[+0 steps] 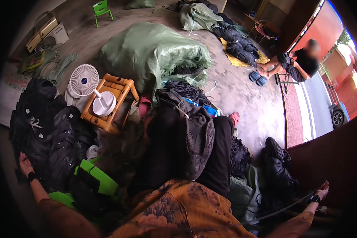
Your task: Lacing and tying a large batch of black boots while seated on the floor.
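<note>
The left hand (pixel 25 164) is beside what look like heaped black shoes (pixel 51 131).

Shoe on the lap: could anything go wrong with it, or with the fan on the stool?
The dark shoe might slide off the dark trousers if the knees move, because the left hand and right hand are both out to the sides, away from it. The fan stands on a bamboo stool, so a bump could knock it off.

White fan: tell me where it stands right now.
In the head view, the white fan stands left of centre on the bamboo stool, between the black heap on its left and the pale green sack on its right.
</note>
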Available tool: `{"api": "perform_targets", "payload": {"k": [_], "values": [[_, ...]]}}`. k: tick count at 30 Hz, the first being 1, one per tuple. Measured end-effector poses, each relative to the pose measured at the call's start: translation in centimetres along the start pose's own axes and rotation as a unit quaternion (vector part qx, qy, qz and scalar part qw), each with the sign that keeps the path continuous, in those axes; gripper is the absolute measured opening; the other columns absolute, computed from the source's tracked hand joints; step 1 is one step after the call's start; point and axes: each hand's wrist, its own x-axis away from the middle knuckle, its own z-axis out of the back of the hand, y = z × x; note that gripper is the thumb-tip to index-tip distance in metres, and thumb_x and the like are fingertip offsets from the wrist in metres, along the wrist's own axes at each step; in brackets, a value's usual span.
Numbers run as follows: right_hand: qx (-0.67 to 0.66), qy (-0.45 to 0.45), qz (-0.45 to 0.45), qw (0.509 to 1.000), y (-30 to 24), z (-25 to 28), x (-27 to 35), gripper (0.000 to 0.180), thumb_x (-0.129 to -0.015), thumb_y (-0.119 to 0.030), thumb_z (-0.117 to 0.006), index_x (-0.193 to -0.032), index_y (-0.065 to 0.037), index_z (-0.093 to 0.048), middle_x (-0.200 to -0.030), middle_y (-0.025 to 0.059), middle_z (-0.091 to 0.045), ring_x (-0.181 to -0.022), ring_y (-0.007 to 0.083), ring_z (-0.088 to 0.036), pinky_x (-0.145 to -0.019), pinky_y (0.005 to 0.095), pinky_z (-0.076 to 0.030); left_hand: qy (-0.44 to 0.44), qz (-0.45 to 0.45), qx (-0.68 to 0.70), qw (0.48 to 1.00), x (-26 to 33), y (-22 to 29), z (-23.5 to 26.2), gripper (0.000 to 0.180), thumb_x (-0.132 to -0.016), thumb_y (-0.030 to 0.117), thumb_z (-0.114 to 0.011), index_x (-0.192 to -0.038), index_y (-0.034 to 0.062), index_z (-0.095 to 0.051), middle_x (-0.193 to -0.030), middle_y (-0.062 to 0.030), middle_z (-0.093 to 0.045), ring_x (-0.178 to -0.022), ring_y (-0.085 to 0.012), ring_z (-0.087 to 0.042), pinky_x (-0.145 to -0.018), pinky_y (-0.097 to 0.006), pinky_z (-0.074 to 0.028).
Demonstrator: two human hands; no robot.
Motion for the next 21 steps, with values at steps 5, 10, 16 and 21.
{"api": "perform_targets", "payload": {"k": [5,10,16,21], "values": [[0.11,-0.166,-0.023,0.98,3.6,-6.1,10.3,0.028,-0.09,-0.006,-0.057,-0.117,-0.006,-0.061,-0.115,0.0067,-0.064,-0.108,0.0159,-0.059,-0.091,0.0331,-0.048,-0.168,-0.075,-0.118,0.976,5.4,-3.9,-14.9,0.035,-0.093,0.016,-0.054,-0.128,0.0102,-0.051,-0.118,-0.0029,-0.058,-0.114,-0.0143,-0.052,-0.096,-0.03,-0.042],[0.29,-0.47,0.118,0.826,6.1,-23.0,37.7,0.019,-0.094,-0.01,-0.052,-0.098,0.001,-0.068,-0.1,0.0109,-0.068,-0.082,0.0166,-0.065,-0.074,0.0274,-0.052,-0.369,0.051,-0.191,0.908,31.4,-7.8,-36.6,0.019,-0.092,0.022,-0.056,-0.098,0.0052,-0.064,-0.084,-0.0052,-0.064,-0.054,-0.0046,-0.05,-0.05,-0.017,-0.037],[0.146,-0.653,0.029,0.743,3.2,-28.8,57.6,0.02,-0.085,0.006,-0.057,-0.101,0.0,-0.068,-0.085,0.0082,-0.065,-0.081,0.0154,-0.064,-0.072,0.0267,-0.049,-0.574,-0.046,-0.174,0.799,48.0,-11.8,-46.0,0.008,-0.09,0.005,-0.06,-0.096,0.0041,-0.064,-0.071,-0.0067,-0.064,-0.061,-0.0137,-0.062,-0.054,-0.027,-0.049],[0.18,-0.661,0.043,0.728,2.6,-30.0,62.8,0.024,-0.081,0.001,-0.064,-0.104,-0.005,-0.069,-0.076,0.0106,-0.065,-0.066,0.0209,-0.064,-0.06,0.0295,-0.049,-0.59,-0.191,-0.162,0.768,52.1,-12.1,-48.1,0.027,-0.075,0.005,-0.075,-0.096,0.0065,-0.06,-0.078,-0.006,-0.058,-0.07,-0.0229,-0.061,-0.061,-0.033,-0.05]]}}
